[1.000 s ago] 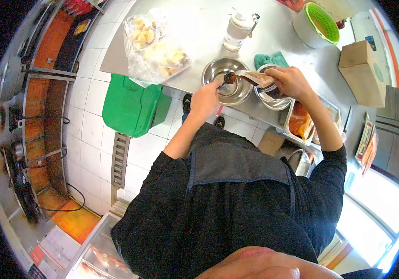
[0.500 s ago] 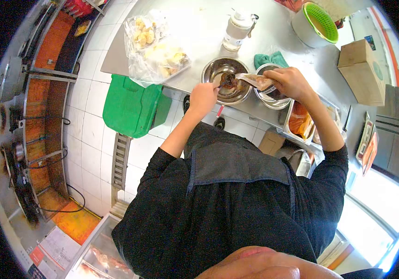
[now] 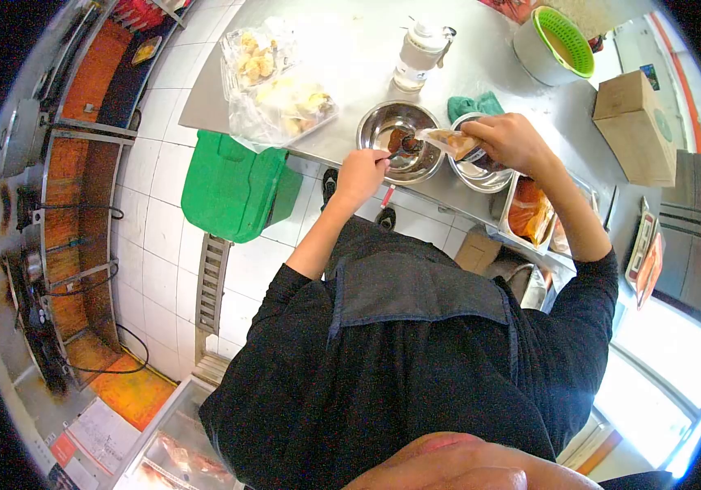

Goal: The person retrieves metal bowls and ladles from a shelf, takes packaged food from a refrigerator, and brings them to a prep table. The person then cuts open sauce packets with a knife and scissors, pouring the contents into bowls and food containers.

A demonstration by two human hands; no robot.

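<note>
A shiny steel bowl (image 3: 369,131) stands near the table's front edge with dark brown sauce (image 3: 400,139) in its bottom. My left hand (image 3: 363,174) is closed on the thin handle of a spoon (image 3: 393,154), whose head reaches into the bowl at the sauce. From the right, my right hand (image 3: 515,140) grips a clear plastic packet (image 3: 451,144) with brown contents, its narrow end tilted over the bowl's right side. Beneath the packet and right hand sits a second steel bowl (image 3: 481,180), partly covered.
Behind the bowls are a lidded clear jar (image 3: 417,61) and a green cloth (image 3: 475,106). Bagged food (image 3: 285,102) lies on the left, above a green bin (image 3: 232,188). To the right stand a green strainer in a pot (image 3: 561,45), a cardboard box (image 3: 634,122) and trays of orange food (image 3: 528,214).
The packet's end has tilted and shifted slightly, and the spoon has moved a little right within the bowl. Both hands keep their grips.
</note>
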